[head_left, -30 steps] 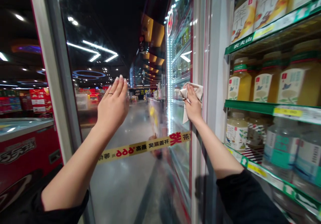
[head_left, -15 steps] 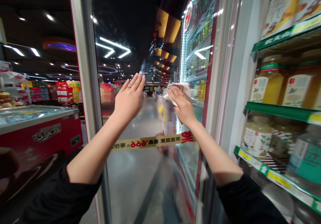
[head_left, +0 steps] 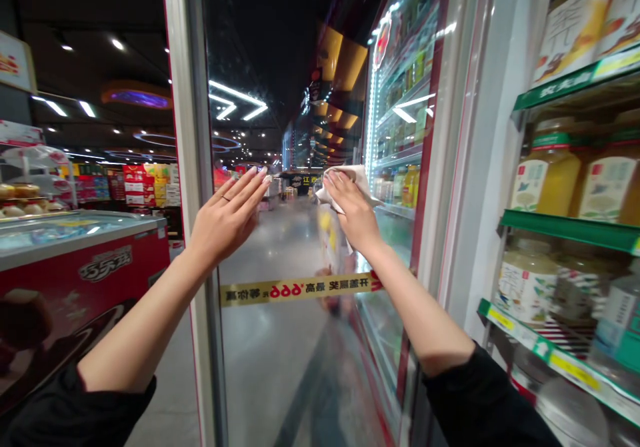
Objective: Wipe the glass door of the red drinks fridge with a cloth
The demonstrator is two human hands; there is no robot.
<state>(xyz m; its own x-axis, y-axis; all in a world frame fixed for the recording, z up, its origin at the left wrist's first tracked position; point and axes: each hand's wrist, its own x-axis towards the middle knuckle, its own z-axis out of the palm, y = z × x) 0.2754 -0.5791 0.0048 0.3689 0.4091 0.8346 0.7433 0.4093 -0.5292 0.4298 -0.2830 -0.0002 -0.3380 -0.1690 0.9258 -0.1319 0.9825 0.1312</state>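
Note:
The glass door (head_left: 280,360) of a drinks cooler stands open in front of me, and a gold printed strip (head_left: 295,289) runs across its pane. My right hand (head_left: 354,215) presses a whitish cloth (head_left: 366,181) against the glass, its fingers lying over it. The cloth is bunched, with edges sticking out around my hand. To the left, my left hand (head_left: 227,217) is held up with straight fingers and a ring on one of them. It holds nothing; whether it touches the pane I cannot tell.
Bottled drinks (head_left: 553,170) line the green-edged cooler shelves (head_left: 570,228) close on my right. A red chest freezer (head_left: 85,300) stands at the left beyond the metal door frame (head_left: 193,133). Stacked boxes (head_left: 140,183) are farther back.
My left hand has moved left and slightly down. The right hand has shifted a little left with the cloth. The whole view has swung slightly, so the door appears farther right.

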